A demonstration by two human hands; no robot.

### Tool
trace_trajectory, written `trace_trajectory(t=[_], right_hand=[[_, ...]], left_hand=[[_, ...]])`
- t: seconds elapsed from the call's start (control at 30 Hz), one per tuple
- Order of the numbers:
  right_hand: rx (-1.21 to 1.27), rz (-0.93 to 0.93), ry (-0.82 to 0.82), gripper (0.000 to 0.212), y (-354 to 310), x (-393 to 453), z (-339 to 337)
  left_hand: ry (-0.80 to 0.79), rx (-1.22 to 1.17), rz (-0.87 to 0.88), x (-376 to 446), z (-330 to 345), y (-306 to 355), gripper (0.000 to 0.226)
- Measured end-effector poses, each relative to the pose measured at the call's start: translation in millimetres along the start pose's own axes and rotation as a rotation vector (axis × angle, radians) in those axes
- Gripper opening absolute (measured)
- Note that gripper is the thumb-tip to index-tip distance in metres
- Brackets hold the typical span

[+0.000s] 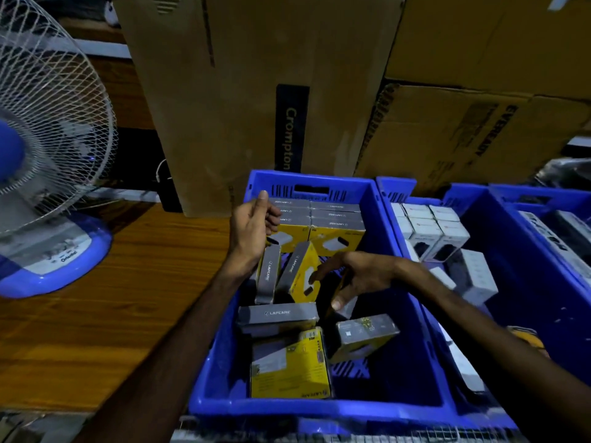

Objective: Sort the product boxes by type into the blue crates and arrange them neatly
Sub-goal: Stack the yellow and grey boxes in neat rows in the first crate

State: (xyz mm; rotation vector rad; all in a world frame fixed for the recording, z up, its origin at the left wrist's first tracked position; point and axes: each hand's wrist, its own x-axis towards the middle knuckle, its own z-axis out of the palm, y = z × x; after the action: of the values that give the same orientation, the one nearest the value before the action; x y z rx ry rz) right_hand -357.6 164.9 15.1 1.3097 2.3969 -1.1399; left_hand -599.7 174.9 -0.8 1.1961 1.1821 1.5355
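Observation:
A blue crate [220, 372] in front of me holds several yellow-and-grey Lapcare boxes. A neat block of them [335, 219] stands against the far wall. Others lie loose: two leaning boxes [295, 266], one flat grey-sided box [276, 314], a yellow one [289, 369] and a tilted one [364, 335]. My left hand [252, 230] hovers by the stacked block's left end, fingers curled, with nothing visibly held. My right hand [348, 276] reaches down among the loose boxes, fingers spread around a partly hidden box [347, 306]. A second blue crate [511, 282] to the right holds white boxes [431, 231].
A blue-and-white table fan [48, 155] stands on the wooden table [112, 314] to the left. Large cardboard cartons [256, 91] rise behind the crates. A third blue crate [556, 199] with dark packages sits at the far right.

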Motion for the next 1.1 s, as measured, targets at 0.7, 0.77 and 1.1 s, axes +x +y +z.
trace_trajectory(t=[0.7,0.77,1.1], right_hand=[[0.28,-0.148,0.505,0.035,-4,-48,-71],[0.487,-0.128,0.55,0.04,-4,-48,-66],[1.11,-0.071,0.805,0.032,-3,-23,-11]], left_hand=[[-0.249,0.282,0.125,-9,3,-7,0.03],[-0.245,0.245,0.105,-9,3,-5,0.036],[-0.124,0.147,-0.022,2,0,-11,0.038]])
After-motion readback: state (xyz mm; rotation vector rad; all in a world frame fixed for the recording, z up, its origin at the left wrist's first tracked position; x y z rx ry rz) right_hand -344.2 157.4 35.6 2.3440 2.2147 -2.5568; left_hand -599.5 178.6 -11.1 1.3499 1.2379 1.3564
